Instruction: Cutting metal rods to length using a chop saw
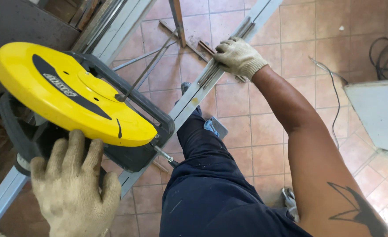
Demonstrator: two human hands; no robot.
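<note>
Left grip (73, 184) wraps the chop saw (71, 94) handle; right grip (238, 57) presses flat on the long metal rail (189, 103) running under the saw. Blade guard up, rail seemingly uncut

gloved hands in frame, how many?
2. Left hand is at lower left, gripping the dark handle under the saw's yellow guard. Right hand is at top centre, pressing on the long metal bar. No others show.
</note>
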